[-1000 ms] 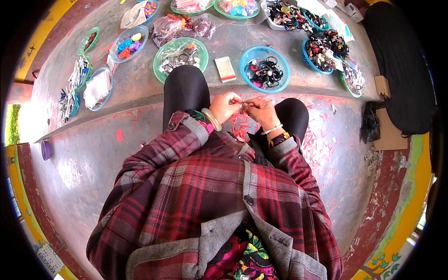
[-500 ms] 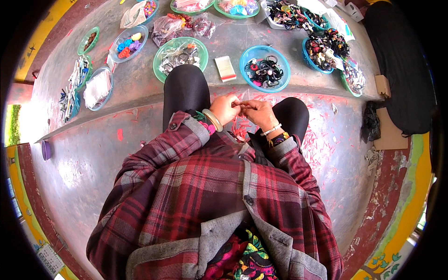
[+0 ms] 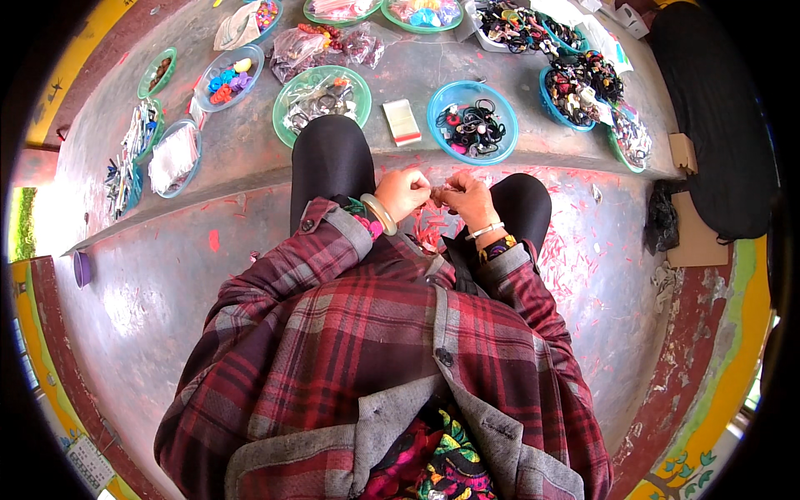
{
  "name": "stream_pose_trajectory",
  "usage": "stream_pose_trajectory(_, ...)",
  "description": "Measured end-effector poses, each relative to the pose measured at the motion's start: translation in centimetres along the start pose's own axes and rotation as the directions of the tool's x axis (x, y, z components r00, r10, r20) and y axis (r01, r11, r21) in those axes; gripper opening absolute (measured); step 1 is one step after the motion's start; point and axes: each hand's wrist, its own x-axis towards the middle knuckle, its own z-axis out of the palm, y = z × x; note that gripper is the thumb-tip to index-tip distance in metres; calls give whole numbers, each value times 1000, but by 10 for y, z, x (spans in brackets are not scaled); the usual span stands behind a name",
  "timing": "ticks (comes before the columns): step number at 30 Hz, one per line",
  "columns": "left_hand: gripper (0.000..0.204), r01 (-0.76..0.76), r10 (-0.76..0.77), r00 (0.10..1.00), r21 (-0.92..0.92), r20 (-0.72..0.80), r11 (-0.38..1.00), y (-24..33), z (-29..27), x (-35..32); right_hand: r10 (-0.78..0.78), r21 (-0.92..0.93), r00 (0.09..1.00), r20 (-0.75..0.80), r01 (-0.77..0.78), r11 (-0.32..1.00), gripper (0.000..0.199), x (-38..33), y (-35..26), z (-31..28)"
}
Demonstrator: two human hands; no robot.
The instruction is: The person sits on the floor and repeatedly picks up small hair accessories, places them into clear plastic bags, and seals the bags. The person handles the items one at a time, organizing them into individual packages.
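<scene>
left hand and right hand both look pinched together on a tiny item, too small to identify, upper centre of frame above pink scraps; a light, steady hold from both sides should work best.

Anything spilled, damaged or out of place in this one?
Yes: thin red and pink scraps litter the floor, especially beside the right knee, loose rather than gathered up. The maroon band at the right also shows pale worn patches, like flaking paint.
</scene>
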Motion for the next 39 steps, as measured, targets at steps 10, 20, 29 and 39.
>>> stream_pose_trajectory(10,7,62,-48,991,-115,124,991,-3,0,2,-182,-506,980,-81,117,855,33,8,18,6)
stream_pose_trajectory(20,10,115,-98,987,-131,128,985,-4,-1,1,119,-157,977,176,-91,983,20,-3,-5,-5)
stream_pose_trajectory(29,10,151,-106,969,-197,223,969,-3,-1,1,37,-235,999,26,-30,972,19,5,15,4)
stream_pose_trajectory(39,11,354,-293,929,-309,228,883,4,-4,1,5,-337,1000,14,0,942,33,7,17,-6)
